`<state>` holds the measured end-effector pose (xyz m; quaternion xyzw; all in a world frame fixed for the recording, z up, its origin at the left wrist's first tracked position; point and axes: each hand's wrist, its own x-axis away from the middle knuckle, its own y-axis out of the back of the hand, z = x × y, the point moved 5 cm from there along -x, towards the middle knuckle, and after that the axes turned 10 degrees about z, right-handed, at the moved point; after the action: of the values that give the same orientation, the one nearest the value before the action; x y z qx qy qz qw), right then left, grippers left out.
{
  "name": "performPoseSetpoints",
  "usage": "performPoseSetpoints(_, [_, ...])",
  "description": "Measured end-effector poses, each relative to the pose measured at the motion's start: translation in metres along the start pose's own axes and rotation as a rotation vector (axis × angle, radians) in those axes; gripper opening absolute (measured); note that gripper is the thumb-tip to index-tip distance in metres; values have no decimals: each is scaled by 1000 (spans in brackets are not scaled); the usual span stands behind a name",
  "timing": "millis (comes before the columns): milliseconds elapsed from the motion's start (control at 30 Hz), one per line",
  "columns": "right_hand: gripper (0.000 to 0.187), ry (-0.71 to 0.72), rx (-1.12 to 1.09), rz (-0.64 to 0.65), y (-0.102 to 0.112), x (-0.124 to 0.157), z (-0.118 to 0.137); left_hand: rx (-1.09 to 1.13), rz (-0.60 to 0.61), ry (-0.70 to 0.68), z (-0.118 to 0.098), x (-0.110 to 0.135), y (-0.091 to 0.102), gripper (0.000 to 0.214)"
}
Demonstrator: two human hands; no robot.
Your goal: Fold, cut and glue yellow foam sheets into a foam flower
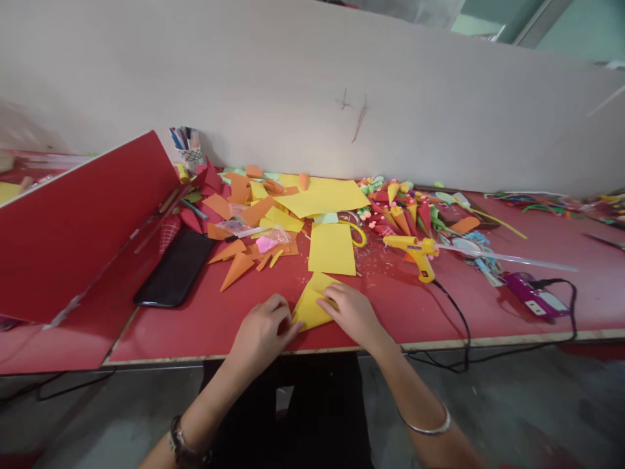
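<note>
A piece of yellow paper (311, 303) lies partly folded near the table's front edge. My left hand (266, 326) pinches its lower left corner between thumb and fingers. From the other side, my right hand (352, 312) grips the paper's right part, its fingers bent over the edge. Just beyond my hands lies a flat yellow rectangle of paper (333, 249). Scissors with a yellow handle (360, 234) sit partly under that sheet. A larger yellow sheet (327, 195) rests farther back.
Orange paper scraps (237, 268) and a black phone (174, 268) are on the left, beside a standing red board (88, 228). Rightward lie small paper cones (400, 218), a yellow glue gun (415, 251) and a purple power strip (534, 296) with a trailing black cable.
</note>
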<state>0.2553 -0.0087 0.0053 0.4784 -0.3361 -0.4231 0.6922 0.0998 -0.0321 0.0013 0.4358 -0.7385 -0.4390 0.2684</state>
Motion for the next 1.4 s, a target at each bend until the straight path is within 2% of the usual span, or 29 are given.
performPoseSetpoints(233, [25, -33, 58, 18, -1, -6, 1, -152, -94, 102, 0, 6, 2, 27])
performPoseSetpoints(400, [24, -78, 83, 4, -3, -9, 0, -118, -64, 71, 3, 7, 1, 33])
performPoseSetpoints(600, [23, -101, 100, -1, -4, -10, 0, -175, -65, 104, 2, 8, 1, 32])
performPoseSetpoints(833, [20, -129, 108, -2, -6, -10, 0, -180, -1, 110, 4, 3, 2, 32])
performPoseSetpoints(900, [20, -135, 117, 2, -6, -10, 0, -157, 54, 60, 9, 1, 3, 30])
performPoseSetpoints(1000, [19, -149, 114, -6, -6, -10, 0, -98, 163, -88, 15, -1, 5, 23])
performPoseSetpoints(1167, [18, -168, 95, -6, -6, -9, 1, -94, 324, -272, 21, -8, 15, 43])
performPoseSetpoints(1300, [18, -175, 118, 5, -6, -9, 2, -108, 451, -397, 19, -17, 22, 45])
performPoseSetpoints(1400, [17, -176, 157, 11, -7, -10, 3, -124, 496, -465, 15, -21, 26, 45])
